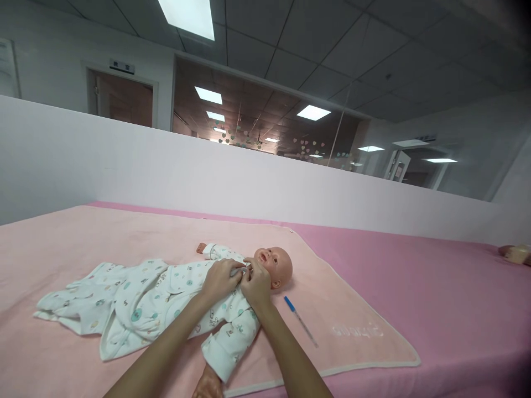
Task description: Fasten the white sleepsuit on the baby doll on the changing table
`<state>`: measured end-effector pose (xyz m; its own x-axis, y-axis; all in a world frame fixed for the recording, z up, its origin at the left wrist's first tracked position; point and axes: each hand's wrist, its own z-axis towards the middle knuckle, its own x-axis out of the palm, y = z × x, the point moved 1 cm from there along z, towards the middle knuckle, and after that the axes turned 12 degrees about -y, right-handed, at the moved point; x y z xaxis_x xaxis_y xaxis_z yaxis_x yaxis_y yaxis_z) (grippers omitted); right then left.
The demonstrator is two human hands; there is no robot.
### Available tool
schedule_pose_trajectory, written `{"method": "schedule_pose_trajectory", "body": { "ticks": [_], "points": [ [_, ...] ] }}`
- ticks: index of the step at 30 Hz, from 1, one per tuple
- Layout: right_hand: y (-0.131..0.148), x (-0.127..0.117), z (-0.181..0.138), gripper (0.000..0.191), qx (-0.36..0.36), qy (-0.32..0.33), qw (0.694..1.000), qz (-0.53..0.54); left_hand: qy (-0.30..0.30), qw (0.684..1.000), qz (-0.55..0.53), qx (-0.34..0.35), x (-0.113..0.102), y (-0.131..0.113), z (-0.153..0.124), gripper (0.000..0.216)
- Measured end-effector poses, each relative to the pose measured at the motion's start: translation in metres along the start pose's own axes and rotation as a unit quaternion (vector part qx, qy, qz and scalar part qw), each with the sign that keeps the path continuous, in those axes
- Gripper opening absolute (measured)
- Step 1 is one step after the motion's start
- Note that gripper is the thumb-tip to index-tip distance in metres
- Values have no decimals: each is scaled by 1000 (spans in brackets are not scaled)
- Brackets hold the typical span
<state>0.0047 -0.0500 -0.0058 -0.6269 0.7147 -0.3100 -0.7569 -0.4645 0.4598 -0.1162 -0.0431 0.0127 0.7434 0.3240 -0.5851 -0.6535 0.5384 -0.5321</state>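
A baby doll (pixel 271 264) lies on its back on a light pink towel (pixel 340 315), head to the right. It wears a white patterned baby garment (pixel 153 301) that trails off to the left. My left hand (pixel 219 279) and my right hand (pixel 257 284) meet at the doll's upper chest, just below the chin. Both are closed, pinching the garment's fabric at the collar. The doll's near sleeve (pixel 226 345) points toward me.
A blue-capped thin stick, like a thermometer or pen (pixel 301 320), lies on the towel right of my right forearm. The towel lies on a darker pink bed cover (pixel 435 287). A white partition wall (pixel 207 177) runs behind. A pale object (pixel 516 253) sits at the far right edge.
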Motion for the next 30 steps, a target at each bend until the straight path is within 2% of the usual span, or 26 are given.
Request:
{"method": "schedule_pose_trajectory", "body": {
  "ticks": [16,22,26,30],
  "points": [
    [-1,2,0,25,8,7,1000,0,5,999,36,-14,3,3,0,25],
    [0,1,1,21,-14,10,1000,13,1,998,-43,-52,3,4,1,19],
    [2,-2,2,27,-22,43,999,7,-9,990,-114,-88,3,6,3,14],
    [1,-3,1,29,-25,49,998,18,-26,984,-149,-89,3,8,4,12]
  ]
}}
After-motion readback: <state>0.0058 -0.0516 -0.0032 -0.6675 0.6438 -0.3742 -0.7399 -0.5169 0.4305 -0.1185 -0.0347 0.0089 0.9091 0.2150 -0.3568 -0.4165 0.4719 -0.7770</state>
